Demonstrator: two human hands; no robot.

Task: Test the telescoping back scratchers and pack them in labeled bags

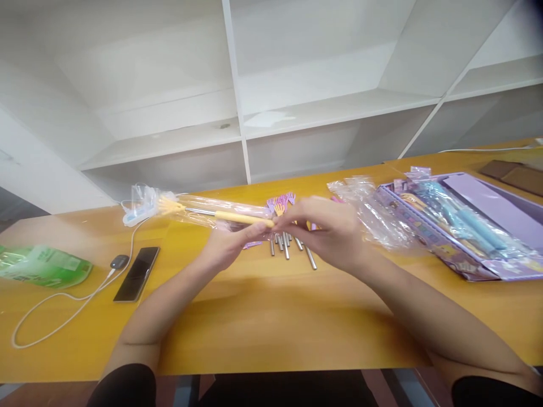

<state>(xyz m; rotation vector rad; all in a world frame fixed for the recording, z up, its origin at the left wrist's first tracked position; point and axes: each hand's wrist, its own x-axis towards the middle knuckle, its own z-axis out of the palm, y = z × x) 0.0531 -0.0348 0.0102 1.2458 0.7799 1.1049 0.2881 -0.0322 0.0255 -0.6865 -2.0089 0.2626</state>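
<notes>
In our left hand [227,243], the fingers are curled closed around a slim yellow stick with a smooth rounded handle, metal shaft and claw-shaped head [241,218], lying inside a long, glossy, crinkled clear plastic sleeve [197,202]. Our right hand [333,229] pinches thumb and fingertips together on the sleeve at the handle's end. Beyond them, shiny cylindrical metal rods [287,249] lie on the smooth yellow-brown wood-grained table [271,333].

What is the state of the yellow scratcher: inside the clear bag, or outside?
Inside, at least mostly: the clear bag surrounds the claw and metal rod of the yellow scratcher. Its handle end: cannot tell.
</notes>
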